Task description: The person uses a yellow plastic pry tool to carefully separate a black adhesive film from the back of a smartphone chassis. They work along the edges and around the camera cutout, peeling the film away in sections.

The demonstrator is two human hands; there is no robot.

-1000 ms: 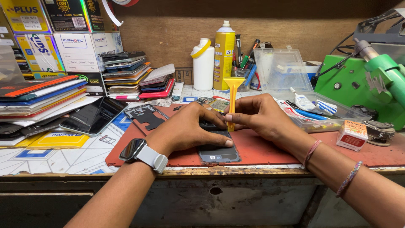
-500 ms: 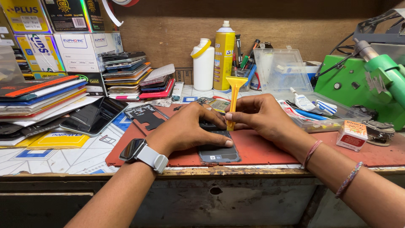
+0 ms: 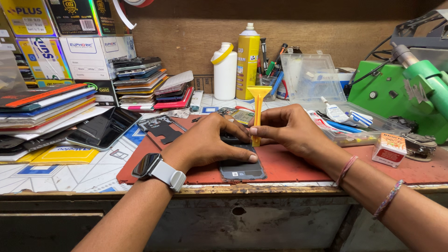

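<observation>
Nothing much had moved over the last second: both hands and the tool sat where they had been. The dark phone (image 3: 240, 161) lay flat on the red mat (image 3: 298, 165) near the front edge of the worktop (image 3: 56, 172), its near end showing and its far end hidden under the fingers. The left hand (image 3: 207, 144), with a watch (image 3: 148, 165) on the wrist, pressed down on the phone, fingers spread along its left side and near edge. The right hand (image 3: 291, 130) had its grip clamped on the yellow pry tool (image 3: 257, 114), which stood upright with its lower tip at the phone's far right edge. I judged that the tip could slip out of the seam if pushed too hard, scratching the phone or jabbing the left fingers beside it; too much leverage might crack the panel. Farther back stood a white bottle (image 3: 225, 72), a yellow spray can (image 3: 248, 63) and a clear plastic box (image 3: 322, 84); stacked phones (image 3: 140, 81) lay to the left.
</observation>
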